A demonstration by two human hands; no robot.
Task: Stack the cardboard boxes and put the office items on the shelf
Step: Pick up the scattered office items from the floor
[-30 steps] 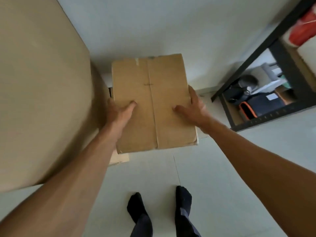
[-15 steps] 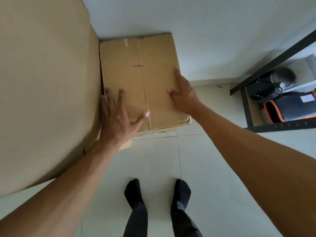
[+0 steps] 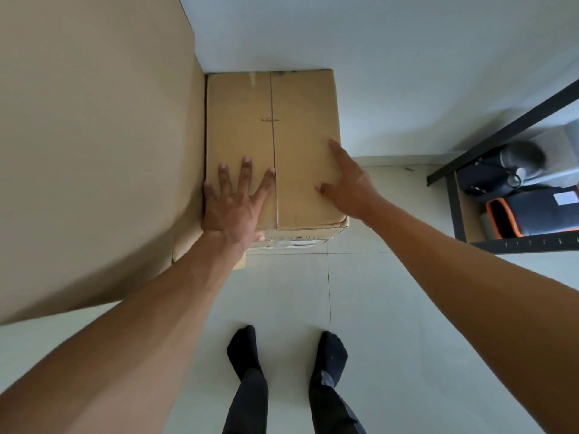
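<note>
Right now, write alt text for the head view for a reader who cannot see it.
Seen from above, a person's left hand and right hand press flat on a closed cardboard box against a white wall, beside a taller box. Socked feet stand on a pale tiled floor, and a black shelf at right holds bags.

Both forearms are seen bare, with no sleeves, watch or jewellery visible. The left hand (image 3: pixel 233 211) and right hand (image 3: pixel 352 186) are ungloved. Black socks (image 3: pixel 242 349) are worn on both feet, and dark trousers (image 3: pixel 247 405) are seen above them.
</note>
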